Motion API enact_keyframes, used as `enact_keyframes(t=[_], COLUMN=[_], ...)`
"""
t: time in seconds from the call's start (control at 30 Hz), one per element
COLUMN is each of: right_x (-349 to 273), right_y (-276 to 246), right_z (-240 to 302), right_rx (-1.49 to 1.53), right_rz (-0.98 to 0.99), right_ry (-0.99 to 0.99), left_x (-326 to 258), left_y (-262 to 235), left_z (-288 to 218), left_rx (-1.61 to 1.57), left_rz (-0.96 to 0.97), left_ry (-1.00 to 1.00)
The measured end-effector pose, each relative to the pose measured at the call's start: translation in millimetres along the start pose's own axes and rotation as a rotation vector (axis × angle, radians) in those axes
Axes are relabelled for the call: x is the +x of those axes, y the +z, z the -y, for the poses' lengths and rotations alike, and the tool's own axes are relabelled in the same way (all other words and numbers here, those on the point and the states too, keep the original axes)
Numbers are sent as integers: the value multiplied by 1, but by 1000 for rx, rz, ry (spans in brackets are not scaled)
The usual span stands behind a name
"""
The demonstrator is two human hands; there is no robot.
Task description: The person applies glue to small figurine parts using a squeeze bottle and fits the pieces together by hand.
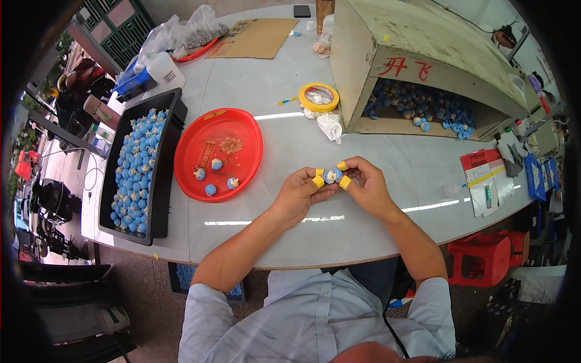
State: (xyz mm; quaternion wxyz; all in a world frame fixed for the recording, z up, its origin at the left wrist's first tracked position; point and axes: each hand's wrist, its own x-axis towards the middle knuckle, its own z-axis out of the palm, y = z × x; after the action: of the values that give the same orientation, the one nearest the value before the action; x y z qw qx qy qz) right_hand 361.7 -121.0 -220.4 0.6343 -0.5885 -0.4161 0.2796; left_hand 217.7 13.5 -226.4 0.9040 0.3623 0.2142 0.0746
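Head view | left hand (301,192) and right hand (361,184), yellow-taped fingertips, pinch small round blue figurine (330,176)

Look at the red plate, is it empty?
No, the red plate has four little blue figures lying on it, left of the person's hands.

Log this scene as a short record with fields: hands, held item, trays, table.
hands: left hand and right hand meet over the table, fingers wrapped in yellow tape
held item: small blue figurine, pinched between both hands
red tray: four figurines
black tray: full of blue figurines
box: more figurines inside
tape roll: yellow, beside box
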Motion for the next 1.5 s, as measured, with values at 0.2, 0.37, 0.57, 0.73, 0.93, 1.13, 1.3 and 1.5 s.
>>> enact_keyframes(t=[0.2, 0.37, 0.57, 0.73, 0.93, 1.13, 1.3, 1.5], right_x=[0, 0, -1, -1, -3, -3, -3, -4], right_y=[-6, -7, -6, -6, -6, -7, -7, -8], right_z=[10, 24, 24, 26, 27, 28, 28, 30], right_rx=[-90, -306, -304, -320, -344, -387, -409, -420], right_rz=[49, 94, 100, 105, 115, 120, 122, 122], right_ry=[-115, -201, -218, -211, -226, -219, -218, -213], left_x=[1, 1, 1, 1, 0, -1, -1, 1], left_y=[0, -3, -2, -2, 2, 1, 1, 0], left_z=[2, 4, 5, 5, 4, 6, 6, 9], left_rx=[-36, -22, -4, 0, 20, 29, 41, 34], left_rz=[83, 123, 126, 128, 119, 122, 127, 130], left_ry=[-27, -42, -45, -49, -41, -28, -12, 3])
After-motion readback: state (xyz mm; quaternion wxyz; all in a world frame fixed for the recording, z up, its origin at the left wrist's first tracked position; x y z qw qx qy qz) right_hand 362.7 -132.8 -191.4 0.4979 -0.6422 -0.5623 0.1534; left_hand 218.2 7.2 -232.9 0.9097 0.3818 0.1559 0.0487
